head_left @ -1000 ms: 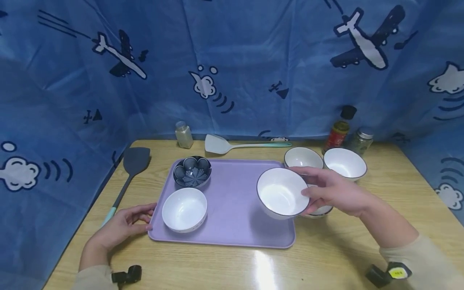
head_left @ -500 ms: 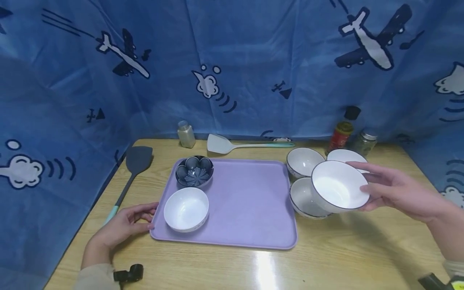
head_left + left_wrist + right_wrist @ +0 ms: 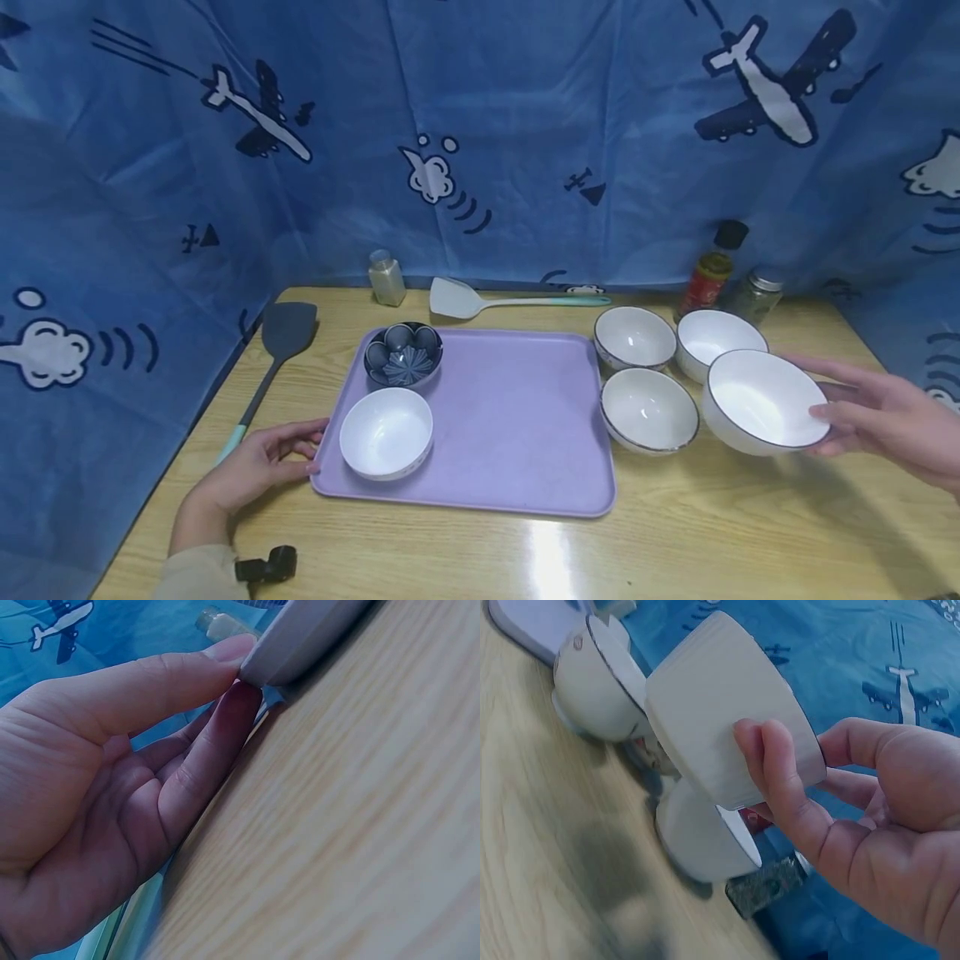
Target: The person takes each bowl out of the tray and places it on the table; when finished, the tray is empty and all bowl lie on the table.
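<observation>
The right hand (image 3: pixel 888 417) pinches the rim of a white bowl (image 3: pixel 765 402), thumb inside and fingers beneath, tilted above the table; the right wrist view shows this bowl (image 3: pixel 727 712) off the wood. At the left, the left hand (image 3: pixel 251 471) pinches the left edge of the purple tray (image 3: pixel 517 433); in the left wrist view thumb and finger meet at the tray's edge (image 3: pixel 300 645). On the tray stand a dark patterned bowl (image 3: pixel 403 357) and a white bowl (image 3: pixel 386 435). Right of it are three bowls (image 3: pixel 633 337) (image 3: pixel 648 411) (image 3: pixel 716 337).
A dark spatula (image 3: pixel 288 329) lies left of the tray, a white spatula (image 3: pixel 457 298) behind it. A small shaker (image 3: pixel 387 282) stands at the back left. Behind the bowls at right are a red-labelled bottle (image 3: pixel 707 282) and a glass jar (image 3: pixel 756 298).
The right hand has carried the white bowl rightward, from over the tray's right part to beyond the other bowls. The left hand still pinches the tray's edge.
</observation>
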Available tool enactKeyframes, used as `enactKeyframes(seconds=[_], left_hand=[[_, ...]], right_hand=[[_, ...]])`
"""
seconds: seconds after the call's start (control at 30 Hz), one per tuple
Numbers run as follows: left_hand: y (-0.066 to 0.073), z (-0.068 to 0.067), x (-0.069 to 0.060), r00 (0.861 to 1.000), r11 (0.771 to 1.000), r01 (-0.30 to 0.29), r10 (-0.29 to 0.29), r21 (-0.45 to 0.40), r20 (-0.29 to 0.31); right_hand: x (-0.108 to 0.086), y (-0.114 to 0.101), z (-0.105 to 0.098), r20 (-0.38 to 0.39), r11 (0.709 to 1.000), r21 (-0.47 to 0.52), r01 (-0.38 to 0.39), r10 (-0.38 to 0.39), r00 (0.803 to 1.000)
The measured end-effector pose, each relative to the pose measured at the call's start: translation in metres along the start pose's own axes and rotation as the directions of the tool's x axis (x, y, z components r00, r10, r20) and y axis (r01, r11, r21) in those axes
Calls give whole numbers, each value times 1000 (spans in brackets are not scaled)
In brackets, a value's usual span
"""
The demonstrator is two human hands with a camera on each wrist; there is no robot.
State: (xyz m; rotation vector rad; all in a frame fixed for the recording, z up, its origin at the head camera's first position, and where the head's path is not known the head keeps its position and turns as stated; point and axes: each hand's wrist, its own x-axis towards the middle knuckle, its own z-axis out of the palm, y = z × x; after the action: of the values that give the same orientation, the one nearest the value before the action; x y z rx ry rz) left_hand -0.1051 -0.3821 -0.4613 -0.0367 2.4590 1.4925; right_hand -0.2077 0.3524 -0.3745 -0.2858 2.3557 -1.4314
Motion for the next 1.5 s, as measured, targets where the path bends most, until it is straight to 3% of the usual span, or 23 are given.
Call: enactKeyframes(seconds=[0.33, 0.63, 0.9, 1.5], left_hand=[[2, 1, 0, 1000, 1000, 15, -15, -10, -3], [1, 0, 0, 1000, 1000, 6, -6, -27, -1], [1, 0, -1, 1000, 1000, 2, -2, -13, 5], [0, -1, -1, 1000, 1000, -29, 30, -8, 6]], right_hand=[[-1, 26, -10, 93, 984, 158, 81, -97, 991], [5, 35, -3, 114, 994, 78, 70, -79, 990], [9, 43, -1, 159, 986, 144, 82, -105, 982], [16, 47, 0, 169, 990, 141, 6, -30, 985]])
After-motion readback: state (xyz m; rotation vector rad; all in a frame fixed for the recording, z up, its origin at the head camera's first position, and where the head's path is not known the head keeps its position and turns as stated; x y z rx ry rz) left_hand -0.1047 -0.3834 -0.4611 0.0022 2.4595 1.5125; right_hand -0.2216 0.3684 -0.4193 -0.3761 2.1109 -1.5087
